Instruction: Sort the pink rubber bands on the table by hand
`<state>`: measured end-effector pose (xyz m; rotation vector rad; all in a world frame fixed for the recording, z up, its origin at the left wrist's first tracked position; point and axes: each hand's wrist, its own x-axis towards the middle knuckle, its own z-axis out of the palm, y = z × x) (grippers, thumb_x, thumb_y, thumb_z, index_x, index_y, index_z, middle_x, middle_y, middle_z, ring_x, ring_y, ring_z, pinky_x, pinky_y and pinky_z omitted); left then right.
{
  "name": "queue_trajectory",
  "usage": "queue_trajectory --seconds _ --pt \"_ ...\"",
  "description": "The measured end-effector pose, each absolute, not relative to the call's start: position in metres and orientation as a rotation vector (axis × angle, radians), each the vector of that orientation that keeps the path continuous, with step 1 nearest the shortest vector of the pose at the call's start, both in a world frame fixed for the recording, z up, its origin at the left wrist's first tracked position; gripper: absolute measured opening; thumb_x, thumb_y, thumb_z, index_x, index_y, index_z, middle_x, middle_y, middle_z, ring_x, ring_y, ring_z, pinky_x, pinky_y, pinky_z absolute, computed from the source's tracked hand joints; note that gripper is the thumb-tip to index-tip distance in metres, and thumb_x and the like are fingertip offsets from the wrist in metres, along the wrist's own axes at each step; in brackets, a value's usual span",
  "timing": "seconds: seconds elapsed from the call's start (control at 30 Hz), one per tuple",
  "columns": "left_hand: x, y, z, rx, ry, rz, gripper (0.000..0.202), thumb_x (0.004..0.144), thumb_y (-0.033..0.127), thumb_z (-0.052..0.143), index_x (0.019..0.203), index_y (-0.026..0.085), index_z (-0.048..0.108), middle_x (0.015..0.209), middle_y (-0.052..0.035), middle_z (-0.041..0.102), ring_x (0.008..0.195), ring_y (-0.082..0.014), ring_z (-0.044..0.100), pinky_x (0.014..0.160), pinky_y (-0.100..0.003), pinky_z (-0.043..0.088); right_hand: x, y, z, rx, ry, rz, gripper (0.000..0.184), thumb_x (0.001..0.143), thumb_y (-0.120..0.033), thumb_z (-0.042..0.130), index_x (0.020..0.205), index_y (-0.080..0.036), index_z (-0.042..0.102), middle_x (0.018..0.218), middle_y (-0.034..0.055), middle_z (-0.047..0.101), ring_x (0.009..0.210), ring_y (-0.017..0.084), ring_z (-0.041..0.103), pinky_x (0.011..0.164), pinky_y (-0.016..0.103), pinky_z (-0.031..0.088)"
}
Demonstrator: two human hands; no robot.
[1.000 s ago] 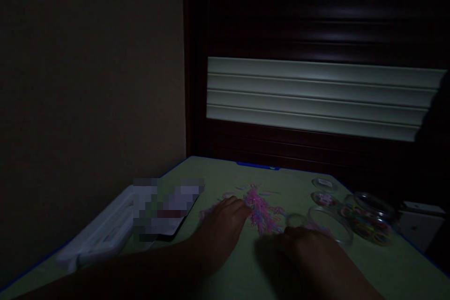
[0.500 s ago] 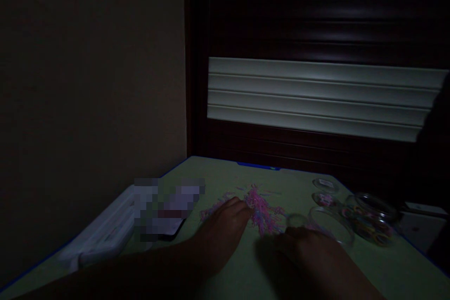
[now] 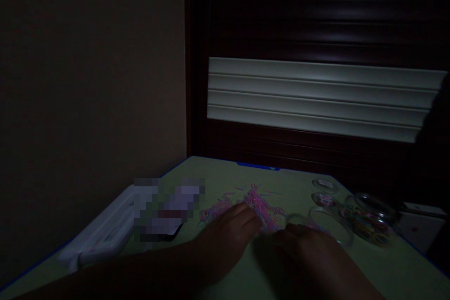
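Note:
A loose pile of small pink and pastel rubber bands point(image 3: 262, 204) lies on a pale green table point(image 3: 386, 267) in very dim light. My left hand point(image 3: 225, 236) rests flat on the table with fingers stretched toward the pile, its fingertips touching the near edge. My right hand point(image 3: 309, 255) lies just right of it, fingers bent down at the pile's near right side; whether they pinch anything is hidden. A clear jar point(image 3: 369, 220) holding coloured bands lies on its side at the right.
An empty clear jar point(image 3: 326, 225) lies beside the filled one, with two small round lids point(image 3: 323, 183) behind. A white plastic case point(image 3: 101, 239) and a blurred flat object point(image 3: 165, 208) sit at the table's left. A wall and dark shutter stand behind.
Both hands have slid slightly closer together and further onto the near edge of the band pile. The pile looks a little more spread to the left.

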<state>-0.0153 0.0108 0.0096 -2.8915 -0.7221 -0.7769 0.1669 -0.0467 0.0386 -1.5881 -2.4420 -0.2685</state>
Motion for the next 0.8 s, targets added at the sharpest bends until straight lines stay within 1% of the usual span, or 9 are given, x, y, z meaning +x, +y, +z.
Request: queue_trajectory --seconds 0.23,0.47,0.67,0.8 --pt "-0.0153 0.0065 0.015 -2.881 -0.437 -0.829 0.022 0.093 0.013 0.033 0.104 0.01 0.052 0.09 -0.0091 0.055 0.087 -0.0193 0.047 0.077 -0.033 0.042 0.1692 -0.0476 0.0404 -1.536 -2.42 -0.327 0.024 0.068 -0.001 0.047 0.072 -0.019 0.062 0.068 0.0009 0.062 0.061 0.014 0.06 0.052 0.021 0.037" --pt "-0.0146 0.006 0.0138 -2.823 -0.394 -0.847 0.02 0.093 0.012 0.035 0.104 0.009 0.052 0.087 -0.0087 0.055 0.085 -0.0185 0.049 0.076 -0.032 0.042 0.1731 -0.0459 0.0362 -1.521 -2.349 -0.319 0.025 0.071 -0.004 0.044 0.074 -0.02 0.062 0.069 0.0021 0.062 0.06 0.015 0.059 0.05 0.023 0.037" --pt "-0.0142 0.0045 0.0163 -2.785 -0.349 -0.825 0.018 0.092 0.012 0.038 0.101 0.008 0.053 0.087 -0.0087 0.056 0.085 -0.0181 0.05 0.075 -0.031 0.043 0.1696 -0.047 0.0381 -1.532 -2.398 -0.273 0.023 0.069 -0.003 0.046 0.074 -0.02 0.062 0.068 0.0012 0.062 0.06 0.014 0.059 0.05 0.022 0.036" --pt "-0.0142 0.0042 0.0168 -2.785 -0.339 -0.807 0.018 0.092 0.012 0.038 0.1 0.008 0.054 0.087 -0.0087 0.056 0.085 -0.0182 0.05 0.076 -0.031 0.043 0.168 -0.0458 0.0374 -1.593 -2.446 -0.308 0.029 0.063 0.001 0.046 0.074 -0.02 0.063 0.069 0.0011 0.064 0.06 0.014 0.06 0.049 0.022 0.034"
